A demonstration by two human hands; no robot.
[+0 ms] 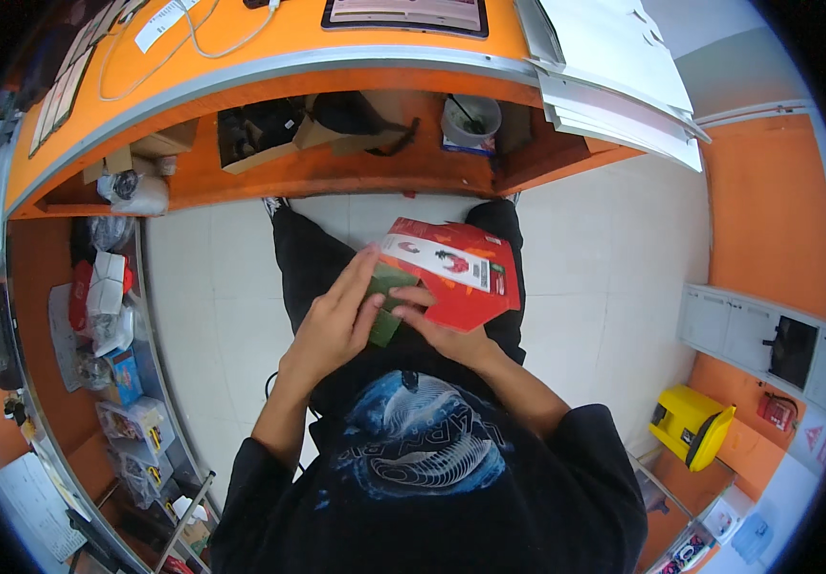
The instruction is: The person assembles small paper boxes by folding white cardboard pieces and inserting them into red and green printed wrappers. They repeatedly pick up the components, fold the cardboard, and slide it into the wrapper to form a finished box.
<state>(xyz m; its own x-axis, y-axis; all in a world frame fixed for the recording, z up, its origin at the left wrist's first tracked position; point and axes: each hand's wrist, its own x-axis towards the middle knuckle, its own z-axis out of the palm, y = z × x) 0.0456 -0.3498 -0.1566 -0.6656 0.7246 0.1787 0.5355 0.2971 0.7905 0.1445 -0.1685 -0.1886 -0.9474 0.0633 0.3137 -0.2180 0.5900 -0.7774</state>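
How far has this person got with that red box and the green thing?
Done: the red box is off the counter and in the right hand. In hand: the left hand presses a dark green packet against it. Left: the packet isn't inside; whether the box is open can't be seen.

I read even, bright indoor light, diffuse, apparently from above; shadows are soft and faint on the pale floor (222, 287). No harsh glare, only a mild sheen on the red box (461, 277). Centre is sharp; detail smears toward the rim. Strong fisheye bend: the orange table (269, 43) edge curves in an arc, and a black vignette rings the frame. The dark recess under the table sits in shade. The black shirt (432, 478) loses detail.
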